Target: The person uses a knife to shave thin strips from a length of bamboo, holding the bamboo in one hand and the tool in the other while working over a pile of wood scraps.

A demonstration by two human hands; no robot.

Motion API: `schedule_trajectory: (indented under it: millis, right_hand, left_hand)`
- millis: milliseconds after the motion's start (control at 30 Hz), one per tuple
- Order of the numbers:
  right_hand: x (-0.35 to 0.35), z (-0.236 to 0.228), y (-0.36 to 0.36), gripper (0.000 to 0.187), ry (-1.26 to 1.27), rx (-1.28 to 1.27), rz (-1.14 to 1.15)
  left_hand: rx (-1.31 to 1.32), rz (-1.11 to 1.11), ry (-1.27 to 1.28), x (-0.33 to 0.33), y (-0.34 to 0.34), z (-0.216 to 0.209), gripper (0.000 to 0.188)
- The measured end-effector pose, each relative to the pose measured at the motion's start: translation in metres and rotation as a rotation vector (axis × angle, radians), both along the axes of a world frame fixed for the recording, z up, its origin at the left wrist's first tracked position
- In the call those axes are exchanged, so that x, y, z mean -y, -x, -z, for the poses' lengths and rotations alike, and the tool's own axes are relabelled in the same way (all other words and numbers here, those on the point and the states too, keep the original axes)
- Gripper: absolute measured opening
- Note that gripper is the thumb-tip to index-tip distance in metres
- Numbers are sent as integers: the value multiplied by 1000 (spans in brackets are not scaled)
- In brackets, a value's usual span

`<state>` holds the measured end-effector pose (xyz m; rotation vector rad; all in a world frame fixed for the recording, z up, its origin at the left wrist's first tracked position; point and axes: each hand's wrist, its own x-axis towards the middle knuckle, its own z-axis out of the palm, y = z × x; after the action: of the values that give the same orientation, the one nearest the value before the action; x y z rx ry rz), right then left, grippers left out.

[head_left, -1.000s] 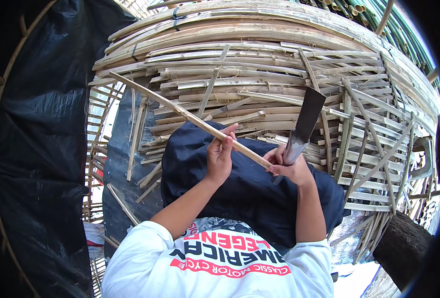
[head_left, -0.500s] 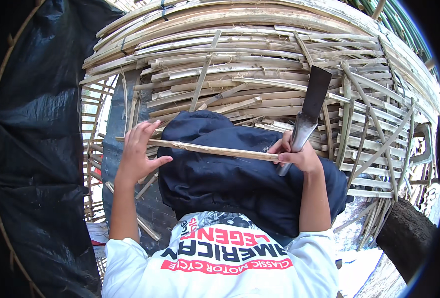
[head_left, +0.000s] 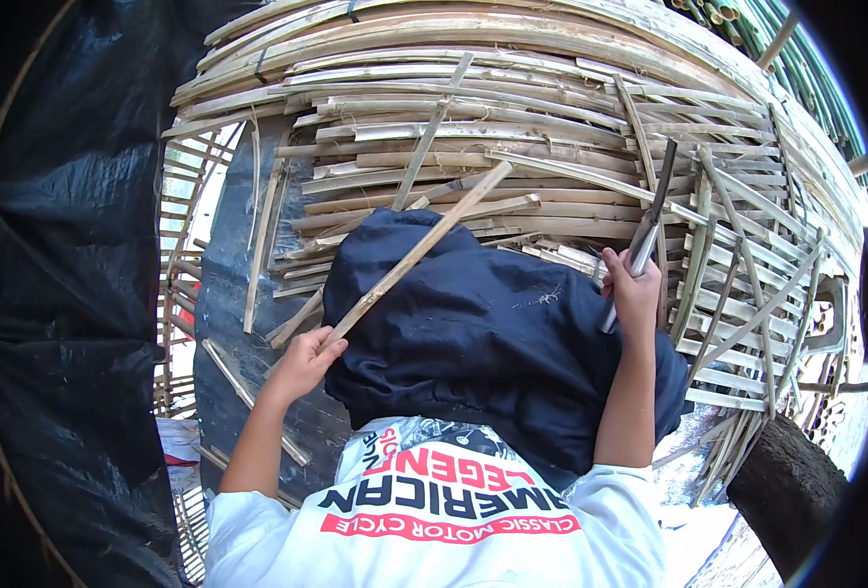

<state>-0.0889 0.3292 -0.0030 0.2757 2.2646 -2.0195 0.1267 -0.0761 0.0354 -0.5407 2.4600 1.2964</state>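
My left hand (head_left: 303, 367) is closed round the near end of a bamboo strip (head_left: 424, 243), which slants up and away to the right above my lap. In my right hand (head_left: 634, 290) I grip the metal handle of a machete (head_left: 646, 235). Its dark blade (head_left: 665, 174) points away from me and is turned nearly edge-on. Dark cloth (head_left: 453, 323) covers my legs between the two hands, with a few pale shavings on it near the right side.
A big pile of split bamboo strips (head_left: 473, 132) lies ahead, with crossed strips (head_left: 738, 255) at the right. Loose strips (head_left: 254, 402) rest on the dark sheet (head_left: 233, 265) at my left. A black plastic sheet (head_left: 71, 265) hangs far left; a dark log (head_left: 787, 490) is at lower right.
The bamboo strip, earlier level between both hands, now tilts up from my left hand alone. My left hand has closed on its end and come nearer. The machete has moved right and turned edge-on.
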Motion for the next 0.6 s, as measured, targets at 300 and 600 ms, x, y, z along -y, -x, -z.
schedule_trajectory:
  millis: [300,600]
  right_hand:
    - [93,-11,-21,47,-448,-80,-723]
    - [172,6,-18,67,-762,-302,-966]
  left_hand:
    - [79,-343,-265,-30,-30,46,38]
    - [-127,-268,-54,-30,-29,71,45]
